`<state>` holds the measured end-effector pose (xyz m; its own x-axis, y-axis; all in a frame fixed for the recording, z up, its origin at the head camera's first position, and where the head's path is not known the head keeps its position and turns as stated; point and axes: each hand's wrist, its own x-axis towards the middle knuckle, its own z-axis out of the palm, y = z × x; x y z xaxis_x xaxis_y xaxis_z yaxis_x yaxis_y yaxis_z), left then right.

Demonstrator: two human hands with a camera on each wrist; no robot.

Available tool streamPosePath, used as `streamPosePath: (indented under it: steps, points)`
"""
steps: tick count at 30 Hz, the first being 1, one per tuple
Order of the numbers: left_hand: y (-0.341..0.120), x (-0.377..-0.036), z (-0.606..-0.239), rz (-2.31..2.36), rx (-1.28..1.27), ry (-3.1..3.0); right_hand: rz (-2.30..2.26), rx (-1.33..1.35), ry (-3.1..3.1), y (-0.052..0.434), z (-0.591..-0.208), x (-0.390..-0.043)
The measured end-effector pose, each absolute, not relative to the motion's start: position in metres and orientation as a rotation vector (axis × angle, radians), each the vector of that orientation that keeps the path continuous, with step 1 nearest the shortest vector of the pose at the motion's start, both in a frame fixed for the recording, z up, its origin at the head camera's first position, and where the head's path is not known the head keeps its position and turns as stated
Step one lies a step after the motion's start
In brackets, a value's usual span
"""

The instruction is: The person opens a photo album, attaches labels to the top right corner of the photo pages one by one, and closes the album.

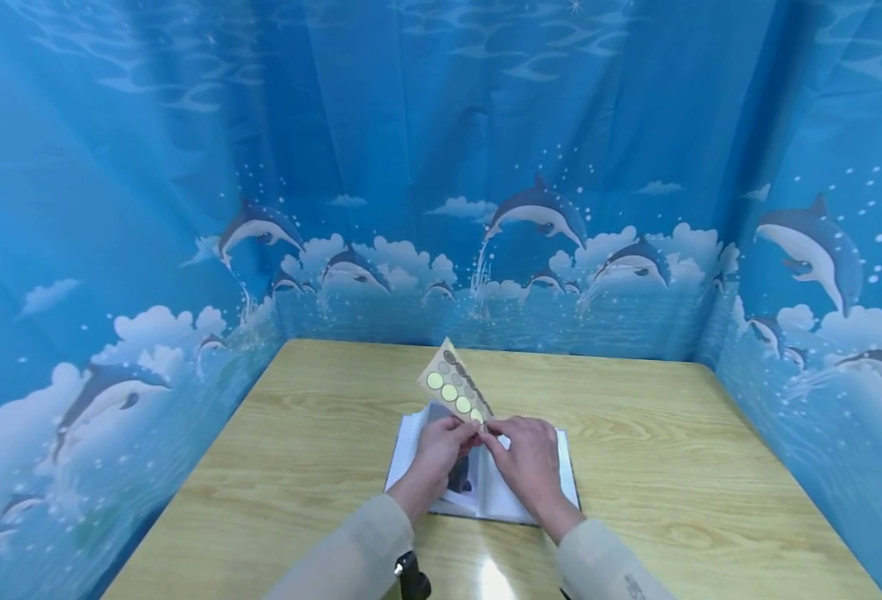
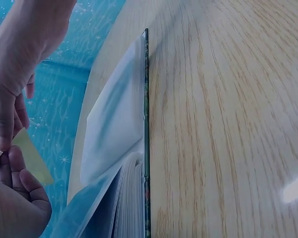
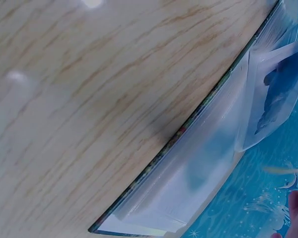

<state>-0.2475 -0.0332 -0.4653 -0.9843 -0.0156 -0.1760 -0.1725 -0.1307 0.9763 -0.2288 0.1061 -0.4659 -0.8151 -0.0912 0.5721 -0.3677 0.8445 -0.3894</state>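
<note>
A sheet of round stickers (image 1: 456,385) is held up above the middle of the worktop (image 1: 658,450), tilted so that its top corner leans toward the far left. Rows of pale green and greyish dots run along its tan backing. Both hands meet at its lower near corner: the left hand (image 1: 441,446) pinches that corner with its fingers curled round the edge, and the right hand (image 1: 527,454) pinches the same spot from the right, fingertips touching those of the other hand. In the left wrist view the sheet (image 2: 32,156) shows only as a yellowish strip caught between fingertips (image 2: 4,134), with curled fingers just below it.

Directly beneath the hands lies an open album (image 1: 486,492) with clear plastic sleeves, flat on the worktop and nearer than the sheet. Its left page bears a dark picture, partly hidden by the left hand. From the wrist views the album's thin dark cover (image 2: 145,124) rests on the wood, with glossy sleeve pages (image 3: 208,163) fanned above it, one holding a dolphin picture (image 3: 278,99).

Light-coloured sleeves cover both forearms. A blue curtain (image 1: 441,167) printed with dolphins and clouds encloses the worktop on the left, far and right sides.
</note>
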Motion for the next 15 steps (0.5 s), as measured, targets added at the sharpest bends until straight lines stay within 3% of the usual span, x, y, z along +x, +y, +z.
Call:
streamPosePath:
  steps: [15]
  points:
    - [-0.0333,-0.252,-0.4698,2.202,-0.227,2.076,1.123,0.133,-2.615,0.1068,-0.4621,-0.2311]
